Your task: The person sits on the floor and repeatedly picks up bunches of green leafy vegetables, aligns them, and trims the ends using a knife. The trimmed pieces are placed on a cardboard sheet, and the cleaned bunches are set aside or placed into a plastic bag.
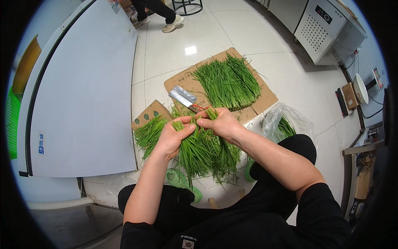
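My left hand (pixel 171 140) is closed around a bundle of garlic chives (pixel 196 154), whose leaves hang down toward me. A smaller bunch of garlic chives (pixel 224 152) is gripped in my right hand (pixel 228 126). The fingertips of both hands meet at a few stalks between the two bunches. Beneath them lies a heap of loose green trimmings (pixel 233 157), partly hidden by the chives. Just beyond my hands a cleaver (pixel 184 96) rests on flattened cardboard (pixel 180 80), its handle partly covered. A neat row of chives (pixel 228 82) lies on the same cardboard.
More chives (pixel 152 132) lie left, against a cardboard piece (pixel 149 115). A clear plastic bag (pixel 298 119) holding chives stands by my right knee. A white freezer (pixel 90 93) borders the left; a steel cabinet (pixel 326 34) stands far right. Another person's legs (pixel 158 11) appear beyond.
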Tool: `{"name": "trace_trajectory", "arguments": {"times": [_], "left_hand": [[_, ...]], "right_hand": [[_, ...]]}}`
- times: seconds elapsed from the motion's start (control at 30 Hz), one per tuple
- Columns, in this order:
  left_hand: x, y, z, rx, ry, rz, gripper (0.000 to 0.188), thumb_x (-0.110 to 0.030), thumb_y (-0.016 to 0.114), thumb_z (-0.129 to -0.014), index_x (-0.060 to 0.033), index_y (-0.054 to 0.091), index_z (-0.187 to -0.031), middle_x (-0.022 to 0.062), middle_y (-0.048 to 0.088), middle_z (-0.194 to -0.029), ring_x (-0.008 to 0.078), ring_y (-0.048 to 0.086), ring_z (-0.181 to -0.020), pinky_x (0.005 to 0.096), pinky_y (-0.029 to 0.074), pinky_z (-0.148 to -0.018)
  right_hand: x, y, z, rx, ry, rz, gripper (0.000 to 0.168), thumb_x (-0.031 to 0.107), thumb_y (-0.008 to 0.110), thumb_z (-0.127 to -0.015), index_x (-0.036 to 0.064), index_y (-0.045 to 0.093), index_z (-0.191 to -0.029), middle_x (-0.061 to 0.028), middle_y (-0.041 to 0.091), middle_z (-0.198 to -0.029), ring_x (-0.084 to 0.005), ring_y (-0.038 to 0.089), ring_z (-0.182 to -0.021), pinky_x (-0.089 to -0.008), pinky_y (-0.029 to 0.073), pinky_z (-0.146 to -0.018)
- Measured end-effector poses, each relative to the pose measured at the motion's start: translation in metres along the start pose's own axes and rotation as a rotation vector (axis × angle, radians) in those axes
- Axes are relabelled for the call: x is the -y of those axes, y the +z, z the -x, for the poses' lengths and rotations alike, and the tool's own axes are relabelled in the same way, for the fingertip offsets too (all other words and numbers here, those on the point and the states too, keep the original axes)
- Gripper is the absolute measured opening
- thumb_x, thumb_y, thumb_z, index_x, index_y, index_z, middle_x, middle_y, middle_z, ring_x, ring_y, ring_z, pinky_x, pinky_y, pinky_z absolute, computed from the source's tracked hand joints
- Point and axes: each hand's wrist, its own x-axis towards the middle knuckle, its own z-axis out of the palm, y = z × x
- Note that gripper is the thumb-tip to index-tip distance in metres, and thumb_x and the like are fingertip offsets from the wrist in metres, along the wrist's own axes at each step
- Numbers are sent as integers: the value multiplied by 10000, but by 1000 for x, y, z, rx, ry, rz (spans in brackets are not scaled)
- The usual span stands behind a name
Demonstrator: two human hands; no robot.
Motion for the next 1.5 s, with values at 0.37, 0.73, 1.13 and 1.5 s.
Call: {"name": "trace_trajectory", "arguments": {"times": [0.37, 0.73, 1.13, 1.5], "left_hand": [[2, 0, -4, -94, 22, 171, 205, -89, 636, -896, -11, 513, -1041, 93, 630, -893, 179, 636, -813, 312, 557, -697], [-33, -7, 10, -103, 136, -454, 301, -85, 714, -808, -25, 598, -1080, 58, 638, -968, 88, 569, -635, 221, 489, -566], [-15, 15, 11, 72, -105, -184, 181, -103, 678, -860, 8, 607, -984, 91, 673, -829, 71, 532, -497, 215, 485, -498], [-14, 11, 9, 84, -95, -168, 187, -105, 679, -858, 9, 615, -991, 88, 674, -825, 71, 533, -509, 205, 474, -496]], "right_hand": [[-14, -9, -14, -4, -114, 49, 132, 76, 688, -853, 0, 667, -959, -16, 647, -818, -87, 573, -724, -235, 460, -661], [23, -30, -5, -137, -57, -18, 121, 111, 682, -871, 17, 605, -874, -28, 606, -703, -85, 540, -583, -235, 399, -512], [9, -29, -12, -168, -128, -21, 139, 124, 654, -893, -11, 627, -907, -39, 632, -741, -94, 558, -629, -229, 453, -572], [2, -25, -11, -65, -174, 232, 197, 220, 683, -880, 25, 659, -870, -15, 629, -722, -78, 537, -607, -230, 427, -547]]}}
